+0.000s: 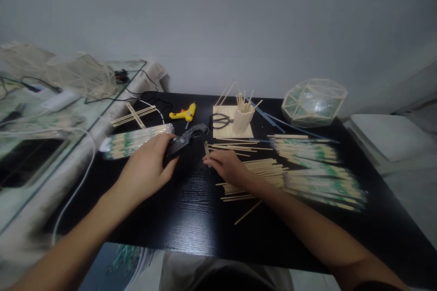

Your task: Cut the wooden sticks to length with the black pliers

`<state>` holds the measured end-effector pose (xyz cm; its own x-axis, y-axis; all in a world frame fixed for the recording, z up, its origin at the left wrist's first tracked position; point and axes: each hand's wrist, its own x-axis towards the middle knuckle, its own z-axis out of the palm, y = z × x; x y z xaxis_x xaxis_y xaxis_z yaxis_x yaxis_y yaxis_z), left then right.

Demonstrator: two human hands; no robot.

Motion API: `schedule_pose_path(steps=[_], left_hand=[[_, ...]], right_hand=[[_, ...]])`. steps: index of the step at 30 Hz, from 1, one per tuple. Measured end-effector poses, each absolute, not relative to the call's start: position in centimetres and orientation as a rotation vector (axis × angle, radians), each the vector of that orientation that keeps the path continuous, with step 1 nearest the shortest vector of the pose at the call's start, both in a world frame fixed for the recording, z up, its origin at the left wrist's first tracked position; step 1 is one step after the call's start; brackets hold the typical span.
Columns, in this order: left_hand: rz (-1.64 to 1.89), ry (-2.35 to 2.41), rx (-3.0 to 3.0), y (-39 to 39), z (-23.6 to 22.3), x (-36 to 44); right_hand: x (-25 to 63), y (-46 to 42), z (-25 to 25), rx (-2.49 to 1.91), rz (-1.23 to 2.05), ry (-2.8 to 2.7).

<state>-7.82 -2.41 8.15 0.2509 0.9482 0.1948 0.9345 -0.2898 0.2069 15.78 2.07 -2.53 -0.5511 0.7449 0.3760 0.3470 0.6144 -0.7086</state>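
Note:
My left hand (150, 161) is wrapped round a black tool with a hooked, curved end (186, 140), held over the table left of centre; its exact kind is not clear. Just to the right, my right hand (225, 165) pinches a short piece of pale wooden stick (206, 151) between thumb and fingers, pointing up and away. The hooked end and the stick are apart. Under and beside my right forearm lie many loose wooden sticks (266, 170). Behind my left hand rests a bundle of wrapped chopsticks (119, 143).
A yellow glue gun (184, 112) lies at the back. Black-handled scissors (220, 121) rest on a wooden board (232, 134), beside a stick-built cup (243, 121) holding sticks. More wrapped chopsticks (324, 182) and a faceted stick frame (314, 102) are right. A glass-topped table (112, 95) adjoins left.

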Motion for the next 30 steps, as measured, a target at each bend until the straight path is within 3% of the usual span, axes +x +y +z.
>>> schedule_pose_path(steps=[20,30], left_hand=[[-0.194,1.961,2.699,-3.4,10.1,-5.6],[-0.287,2.017,2.646,-3.5,10.1,-5.5]], right_hand=[[15.7,2.0,-2.4,-0.848,0.758,-2.206],[15.7,1.8,-2.0,-0.869,0.802,-2.208]])
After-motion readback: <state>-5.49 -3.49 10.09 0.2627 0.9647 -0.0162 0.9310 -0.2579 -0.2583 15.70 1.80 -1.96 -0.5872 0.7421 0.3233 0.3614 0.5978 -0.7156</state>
